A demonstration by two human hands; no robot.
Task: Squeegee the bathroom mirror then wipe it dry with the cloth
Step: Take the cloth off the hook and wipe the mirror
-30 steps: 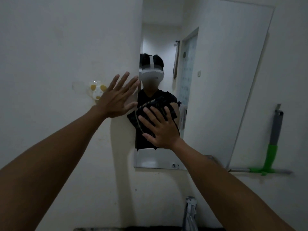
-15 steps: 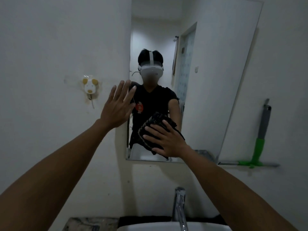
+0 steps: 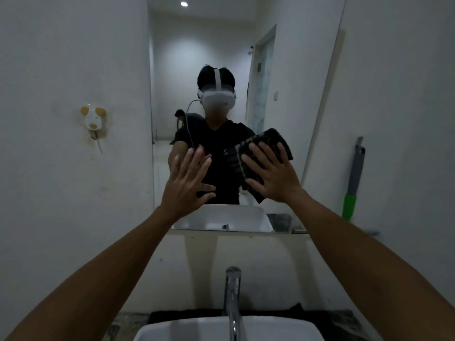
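Right grip (image 3: 273, 173) spread flat, pressing dark cloth (image 3: 261, 153) against mirror (image 3: 283, 82); left grip (image 3: 187, 180) splayed open on glass.

A mirror (image 3: 283, 94) hangs on the wall above a basin (image 3: 197, 328), with a tap (image 3: 232, 299) rising behind the basin's middle. The left hand (image 3: 187, 185) lies flat low on the glass; to its right, the right hand (image 3: 273, 178) presses a cloth (image 3: 268, 141) against it. A squeegee (image 3: 354, 178) leans upright on the wall right of the mirror, a hook (image 3: 93, 121) left of it.
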